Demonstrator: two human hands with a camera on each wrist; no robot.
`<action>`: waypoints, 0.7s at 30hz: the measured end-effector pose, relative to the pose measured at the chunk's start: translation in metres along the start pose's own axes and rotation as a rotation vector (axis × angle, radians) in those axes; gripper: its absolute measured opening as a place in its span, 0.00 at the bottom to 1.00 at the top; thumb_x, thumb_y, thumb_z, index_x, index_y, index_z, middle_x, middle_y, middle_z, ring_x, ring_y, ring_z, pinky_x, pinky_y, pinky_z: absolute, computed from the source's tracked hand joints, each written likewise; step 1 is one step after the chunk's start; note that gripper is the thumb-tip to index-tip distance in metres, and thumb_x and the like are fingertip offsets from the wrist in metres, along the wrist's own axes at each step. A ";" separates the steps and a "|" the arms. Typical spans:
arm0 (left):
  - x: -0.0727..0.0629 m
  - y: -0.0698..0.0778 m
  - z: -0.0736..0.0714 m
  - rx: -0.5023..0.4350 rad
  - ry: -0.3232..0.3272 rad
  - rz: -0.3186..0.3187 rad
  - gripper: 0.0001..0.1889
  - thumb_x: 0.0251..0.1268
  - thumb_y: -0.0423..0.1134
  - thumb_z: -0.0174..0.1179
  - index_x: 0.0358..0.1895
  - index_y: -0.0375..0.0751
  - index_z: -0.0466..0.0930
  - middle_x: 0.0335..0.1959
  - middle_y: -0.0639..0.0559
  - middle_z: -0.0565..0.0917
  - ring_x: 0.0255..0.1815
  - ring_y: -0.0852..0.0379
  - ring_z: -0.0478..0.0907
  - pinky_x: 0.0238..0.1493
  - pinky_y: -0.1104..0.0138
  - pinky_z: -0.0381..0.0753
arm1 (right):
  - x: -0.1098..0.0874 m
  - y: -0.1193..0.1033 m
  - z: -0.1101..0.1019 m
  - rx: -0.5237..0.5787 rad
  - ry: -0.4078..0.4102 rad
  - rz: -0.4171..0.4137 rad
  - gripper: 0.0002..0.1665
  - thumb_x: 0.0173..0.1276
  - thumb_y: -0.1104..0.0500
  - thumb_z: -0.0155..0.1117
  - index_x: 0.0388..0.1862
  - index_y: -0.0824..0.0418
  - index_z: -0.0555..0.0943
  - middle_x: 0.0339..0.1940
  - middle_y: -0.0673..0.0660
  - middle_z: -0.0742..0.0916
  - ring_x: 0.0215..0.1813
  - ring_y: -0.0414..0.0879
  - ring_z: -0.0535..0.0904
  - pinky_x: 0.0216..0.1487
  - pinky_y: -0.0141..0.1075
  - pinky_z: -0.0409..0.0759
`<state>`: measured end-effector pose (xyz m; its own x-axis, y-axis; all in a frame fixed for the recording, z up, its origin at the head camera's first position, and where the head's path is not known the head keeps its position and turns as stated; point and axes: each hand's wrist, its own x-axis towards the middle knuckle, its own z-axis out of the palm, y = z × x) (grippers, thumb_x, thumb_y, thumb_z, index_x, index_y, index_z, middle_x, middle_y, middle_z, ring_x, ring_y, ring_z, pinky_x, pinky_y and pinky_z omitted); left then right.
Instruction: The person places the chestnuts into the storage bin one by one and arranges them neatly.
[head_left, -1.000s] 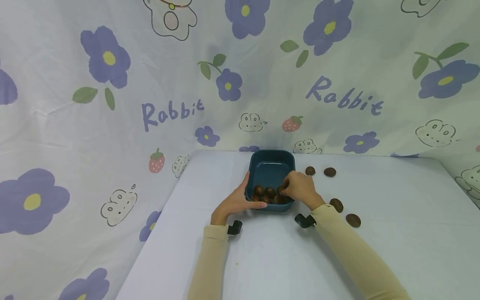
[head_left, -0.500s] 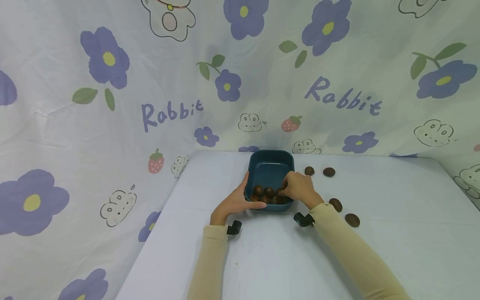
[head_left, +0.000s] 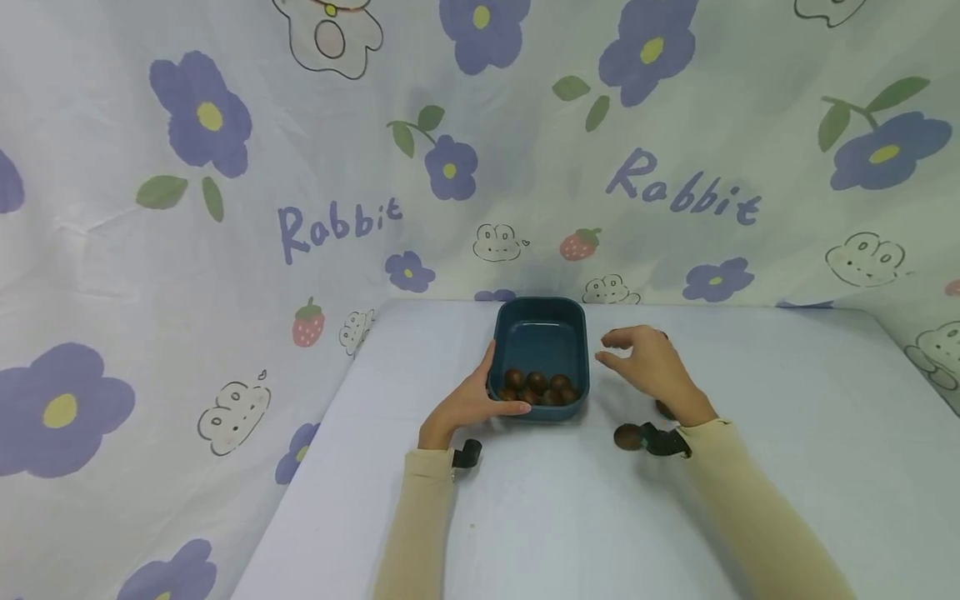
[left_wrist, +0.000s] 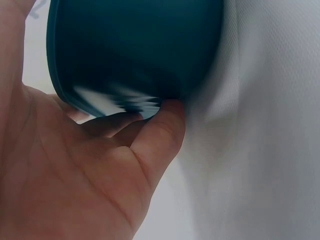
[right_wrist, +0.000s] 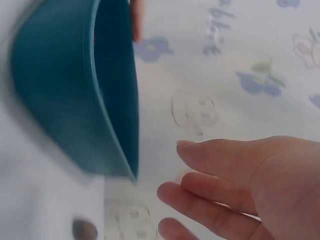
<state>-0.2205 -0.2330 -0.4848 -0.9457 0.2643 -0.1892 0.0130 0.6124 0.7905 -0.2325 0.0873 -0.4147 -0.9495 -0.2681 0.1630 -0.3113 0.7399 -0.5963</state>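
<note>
A deep dark-teal dish (head_left: 542, 412) stands on the white table, with several brown chestnuts (head_left: 536, 383) gathered at its near end. My left hand (head_left: 467, 403) grips the dish at its near left corner, thumb along the near side; the left wrist view shows the fingertips (left_wrist: 172, 117) at the dish's lower edge. To the right of the dish hovers my right hand (head_left: 654, 371), holding nothing, thumb and fingers apart. One loose chestnut (head_left: 628, 437) lies beside the right wrist. Another chestnut (head_left: 664, 409) is partly hidden by that wrist.
A white cloth (head_left: 337, 167) printed with flowers and rabbits hangs behind the table (head_left: 525, 517). Black wrist cameras (head_left: 468, 454) sit under both wrists. In the right wrist view, a blurred chestnut (right_wrist: 84, 230) lies on the table near the dish.
My right hand has left the chestnuts inside the dish and moved out to the right, its fingers spread apart. The left hand keeps its hold on the dish.
</note>
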 end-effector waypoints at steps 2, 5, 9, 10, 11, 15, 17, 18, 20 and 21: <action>0.000 0.001 0.000 0.001 0.000 -0.002 0.73 0.44 0.72 0.76 0.83 0.71 0.25 0.88 0.55 0.39 0.88 0.43 0.45 0.81 0.36 0.57 | -0.006 0.009 -0.010 0.020 0.017 0.013 0.19 0.72 0.56 0.69 0.57 0.66 0.87 0.59 0.67 0.88 0.60 0.66 0.83 0.58 0.60 0.83; 0.000 0.001 0.000 0.003 -0.001 -0.004 0.73 0.45 0.72 0.76 0.83 0.71 0.25 0.88 0.54 0.40 0.88 0.42 0.46 0.80 0.36 0.57 | -0.015 0.024 -0.020 0.033 0.039 0.038 0.18 0.72 0.57 0.69 0.56 0.67 0.87 0.59 0.68 0.88 0.59 0.66 0.82 0.57 0.60 0.82; 0.001 0.002 0.000 0.000 -0.002 -0.005 0.73 0.44 0.72 0.76 0.83 0.72 0.24 0.88 0.54 0.40 0.88 0.42 0.46 0.80 0.36 0.57 | -0.025 0.042 -0.029 0.026 0.055 0.059 0.19 0.71 0.56 0.70 0.54 0.67 0.87 0.56 0.68 0.88 0.58 0.64 0.82 0.54 0.58 0.82; 0.001 0.002 0.000 -0.001 -0.002 -0.005 0.73 0.44 0.72 0.76 0.83 0.73 0.24 0.88 0.54 0.40 0.88 0.42 0.46 0.80 0.36 0.57 | -0.027 0.047 -0.030 0.023 0.055 0.059 0.19 0.71 0.56 0.70 0.54 0.67 0.87 0.56 0.69 0.88 0.57 0.64 0.82 0.53 0.57 0.82; 0.001 0.002 -0.001 -0.004 -0.003 -0.004 0.73 0.44 0.72 0.76 0.83 0.72 0.24 0.88 0.54 0.40 0.88 0.42 0.45 0.80 0.36 0.57 | -0.029 0.051 -0.030 0.020 0.056 0.059 0.19 0.71 0.57 0.70 0.54 0.68 0.87 0.56 0.69 0.88 0.57 0.64 0.82 0.53 0.57 0.82; 0.001 0.002 -0.001 -0.013 -0.003 -0.007 0.73 0.45 0.71 0.76 0.83 0.71 0.24 0.88 0.55 0.39 0.88 0.43 0.44 0.81 0.36 0.55 | -0.037 0.066 -0.030 0.002 0.047 0.052 0.20 0.70 0.58 0.71 0.54 0.69 0.86 0.54 0.69 0.89 0.55 0.65 0.83 0.51 0.56 0.82; 0.002 0.001 0.000 -0.011 -0.004 -0.007 0.73 0.45 0.71 0.76 0.83 0.71 0.23 0.88 0.56 0.39 0.88 0.43 0.44 0.81 0.37 0.55 | -0.042 0.073 -0.028 -0.009 0.037 0.054 0.20 0.69 0.58 0.71 0.55 0.69 0.86 0.53 0.69 0.89 0.55 0.65 0.83 0.52 0.57 0.82; 0.002 0.001 0.000 -0.009 -0.003 -0.008 0.73 0.45 0.71 0.76 0.83 0.71 0.24 0.88 0.56 0.39 0.88 0.43 0.44 0.81 0.36 0.55 | -0.043 0.075 -0.028 -0.011 0.031 0.060 0.21 0.69 0.57 0.71 0.56 0.69 0.85 0.53 0.69 0.89 0.55 0.65 0.83 0.52 0.58 0.82; 0.003 0.001 0.001 -0.008 -0.005 0.000 0.73 0.45 0.71 0.76 0.83 0.71 0.24 0.88 0.56 0.38 0.88 0.43 0.44 0.81 0.36 0.55 | -0.048 0.079 -0.027 -0.011 0.020 0.077 0.22 0.69 0.57 0.71 0.56 0.70 0.85 0.52 0.69 0.90 0.55 0.65 0.83 0.53 0.59 0.82; 0.003 0.001 0.001 -0.009 -0.006 0.001 0.73 0.44 0.71 0.76 0.83 0.71 0.24 0.88 0.56 0.38 0.88 0.43 0.44 0.81 0.36 0.55 | -0.050 0.081 -0.026 -0.011 0.015 0.086 0.22 0.69 0.57 0.72 0.56 0.70 0.85 0.52 0.69 0.90 0.55 0.65 0.83 0.54 0.59 0.82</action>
<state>-0.2233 -0.2308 -0.4849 -0.9436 0.2699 -0.1918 0.0114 0.6055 0.7958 -0.2115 0.1766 -0.4506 -0.9732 -0.1939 0.1235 -0.2289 0.7667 -0.5998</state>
